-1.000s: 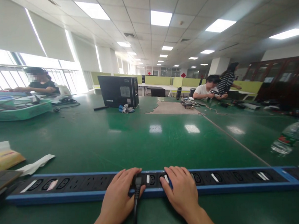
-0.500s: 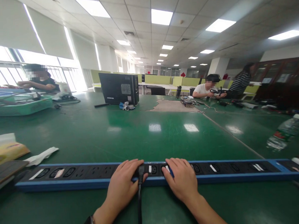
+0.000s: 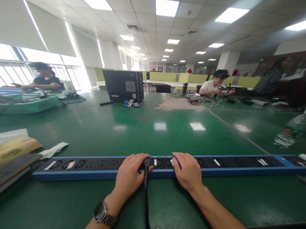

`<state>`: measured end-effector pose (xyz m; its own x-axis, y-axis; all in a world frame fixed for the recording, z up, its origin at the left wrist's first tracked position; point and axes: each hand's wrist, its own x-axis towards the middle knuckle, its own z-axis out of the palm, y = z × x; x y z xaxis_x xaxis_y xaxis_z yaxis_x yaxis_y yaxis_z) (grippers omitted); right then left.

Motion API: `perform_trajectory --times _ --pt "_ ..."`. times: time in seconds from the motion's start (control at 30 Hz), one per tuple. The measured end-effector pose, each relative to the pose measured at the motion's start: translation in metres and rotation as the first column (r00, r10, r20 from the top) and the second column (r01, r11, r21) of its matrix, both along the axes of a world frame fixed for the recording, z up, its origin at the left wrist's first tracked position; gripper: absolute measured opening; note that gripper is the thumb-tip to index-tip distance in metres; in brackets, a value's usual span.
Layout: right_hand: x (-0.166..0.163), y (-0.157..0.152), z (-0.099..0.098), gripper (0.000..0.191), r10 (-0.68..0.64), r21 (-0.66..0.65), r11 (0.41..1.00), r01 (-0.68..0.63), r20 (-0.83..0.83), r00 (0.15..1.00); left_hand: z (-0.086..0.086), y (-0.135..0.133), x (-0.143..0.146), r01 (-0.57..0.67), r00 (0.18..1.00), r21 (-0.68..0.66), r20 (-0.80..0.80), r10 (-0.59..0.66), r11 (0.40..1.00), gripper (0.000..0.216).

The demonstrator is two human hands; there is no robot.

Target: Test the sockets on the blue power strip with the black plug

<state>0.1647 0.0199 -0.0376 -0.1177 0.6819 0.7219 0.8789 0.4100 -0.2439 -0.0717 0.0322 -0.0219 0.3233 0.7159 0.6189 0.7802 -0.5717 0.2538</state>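
A long blue and black power strip (image 3: 89, 164) lies across the green table (image 3: 153, 128) in front of me. My left hand (image 3: 130, 173) rests on the strip, fingers curled beside a black plug (image 3: 146, 162) whose cable runs back toward me. My right hand (image 3: 189, 170) lies on the strip just right of the plug, fingers bent over the sockets and covering something blue. Whether the plug sits fully in its socket is hidden by my fingers.
A yellow packet (image 3: 12, 149) and dark board (image 3: 10, 168) lie at the left, with white paper (image 3: 53, 150) by them. A plastic bottle (image 3: 293, 128) lies at the right. A black computer case (image 3: 122, 86) stands further back. Other people sit at far tables.
The view has pulled back and risen, so my forearms and a wristwatch show. Both hands keep their places on the strip. A person in stripes at the back right has moved further right.
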Motion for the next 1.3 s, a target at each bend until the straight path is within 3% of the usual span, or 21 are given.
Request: perform_trajectory --times 0.1,0.17,0.23,0.3,0.43,0.53,0.63,1.03,1.3 --pt "0.018 0.000 0.005 0.025 -0.004 0.155 0.988 0.027 -0.145 0.989 -0.002 0.000 -0.004 0.013 0.999 0.001 0.050 -0.014 1.000 0.034" --pt "0.038 0.002 0.007 0.025 -0.102 0.247 0.953 0.173 -0.276 0.956 -0.002 -0.002 -0.006 0.021 0.988 -0.002 0.152 -0.021 1.000 0.034" --pt "0.056 0.006 0.007 0.028 -0.221 0.257 0.902 0.348 -0.417 0.882 0.001 -0.005 -0.004 0.021 0.960 -0.010 0.280 -0.017 1.000 0.035" --pt "0.067 0.011 0.005 0.031 -0.276 0.203 0.888 0.412 -0.480 0.833 0.007 -0.008 0.006 0.032 0.941 -0.026 0.339 -0.021 0.999 0.035" --pt "0.065 0.013 0.003 0.032 -0.300 0.077 0.934 0.350 -0.368 0.880 0.017 -0.007 0.051 0.107 0.969 -0.060 0.230 -0.090 0.992 0.033" --pt "0.058 0.012 0.004 0.033 -0.348 0.034 0.924 0.381 -0.342 0.873 0.019 -0.002 0.086 0.146 0.975 -0.113 0.183 -0.124 0.983 0.030" --pt "0.057 0.011 0.004 0.032 -0.358 0.023 0.921 0.388 -0.341 0.869 0.015 0.002 0.103 0.147 0.981 -0.157 0.146 -0.125 0.977 0.026" --pt "0.056 0.011 0.006 0.033 -0.371 -0.017 0.923 0.385 -0.309 0.876 0.014 0.006 0.103 0.159 0.987 -0.240 0.064 -0.148 0.958 0.025" --pt "0.055 0.009 0.010 0.035 -0.430 -0.178 0.903 0.392 -0.373 0.822 0.017 0.002 0.096 0.185 0.972 -0.356 0.203 -0.117 0.916 0.031"
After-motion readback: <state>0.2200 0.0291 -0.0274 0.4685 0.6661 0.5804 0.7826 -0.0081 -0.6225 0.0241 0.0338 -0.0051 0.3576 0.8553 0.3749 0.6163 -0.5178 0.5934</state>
